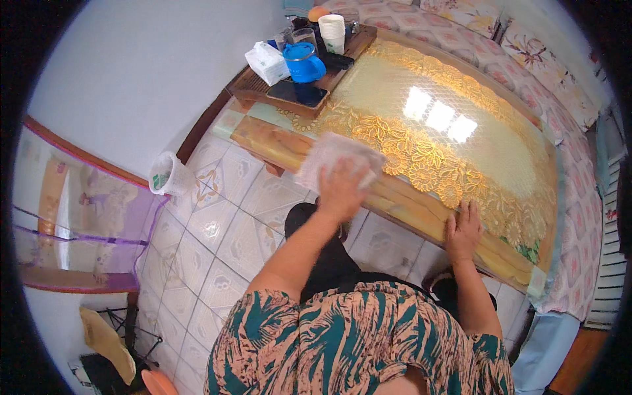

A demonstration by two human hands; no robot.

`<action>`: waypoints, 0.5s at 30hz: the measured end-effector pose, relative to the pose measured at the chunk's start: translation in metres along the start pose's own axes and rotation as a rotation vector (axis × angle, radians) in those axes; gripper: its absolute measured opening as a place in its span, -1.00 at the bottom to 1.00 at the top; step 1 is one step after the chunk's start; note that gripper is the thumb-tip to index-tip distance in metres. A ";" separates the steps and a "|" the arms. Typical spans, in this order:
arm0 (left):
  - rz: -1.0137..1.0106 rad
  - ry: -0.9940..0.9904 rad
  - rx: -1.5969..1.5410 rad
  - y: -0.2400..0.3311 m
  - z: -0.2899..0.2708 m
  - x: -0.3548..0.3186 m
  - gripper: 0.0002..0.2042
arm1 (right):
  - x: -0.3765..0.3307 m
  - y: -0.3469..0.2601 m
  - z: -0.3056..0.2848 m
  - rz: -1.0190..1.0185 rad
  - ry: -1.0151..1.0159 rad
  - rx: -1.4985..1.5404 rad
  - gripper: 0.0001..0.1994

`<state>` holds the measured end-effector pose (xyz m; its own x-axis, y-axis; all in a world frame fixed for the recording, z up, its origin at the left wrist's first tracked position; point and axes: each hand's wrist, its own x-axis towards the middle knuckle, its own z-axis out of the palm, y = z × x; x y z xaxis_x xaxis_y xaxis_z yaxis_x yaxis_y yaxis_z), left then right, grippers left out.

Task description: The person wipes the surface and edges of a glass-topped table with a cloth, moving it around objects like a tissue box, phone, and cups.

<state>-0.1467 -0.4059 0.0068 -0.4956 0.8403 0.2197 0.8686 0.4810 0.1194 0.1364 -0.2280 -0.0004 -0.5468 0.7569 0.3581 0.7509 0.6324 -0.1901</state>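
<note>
My left hand (340, 189) presses a pale, whitish cloth (332, 155) flat against the near edge of a long low table (401, 197) covered with a glossy gold flower-patterned sheet. The fingers lie spread over the cloth. My right hand (464, 230) rests palm down on the same wooden edge further right, fingers apart, holding nothing. Both forearms come up from the lower edge, above a teal and pink patterned garment.
A wooden tray (247, 85) at the table's far left end carries a blue jug (305, 62), stacked paper cups (332, 31), a tissue pack (266, 62) and a dark tablet (297, 92). A white basket (168, 174) stands on the tiled floor (210, 243). A floral sofa (526, 59) runs behind the table.
</note>
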 end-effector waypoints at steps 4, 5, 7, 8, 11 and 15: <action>-0.259 0.054 0.047 -0.095 -0.011 0.011 -0.44 | 0.000 -0.006 -0.005 0.013 -0.065 -0.027 -0.49; -0.306 0.026 0.052 -0.110 -0.012 0.021 -0.43 | 0.000 -0.003 -0.005 0.024 -0.060 -0.039 -0.48; -0.426 -0.046 0.046 -0.140 -0.019 0.035 -0.42 | -0.001 0.000 -0.004 0.034 -0.038 -0.055 -0.47; -0.464 -0.052 0.064 -0.161 -0.017 0.039 -0.42 | 0.000 -0.003 -0.005 0.034 -0.043 -0.068 -0.47; -0.548 -0.071 0.124 -0.213 -0.020 0.049 -0.41 | 0.001 -0.007 -0.005 0.035 -0.065 -0.097 -0.47; -0.594 -0.093 0.174 -0.267 -0.016 0.067 -0.41 | 0.001 -0.003 -0.007 0.035 -0.105 -0.135 -0.46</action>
<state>-0.4115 -0.4822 0.0048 -0.8987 0.4316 0.0779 0.4351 0.8998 0.0338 0.1358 -0.2302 0.0073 -0.5494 0.7958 0.2549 0.8094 0.5825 -0.0741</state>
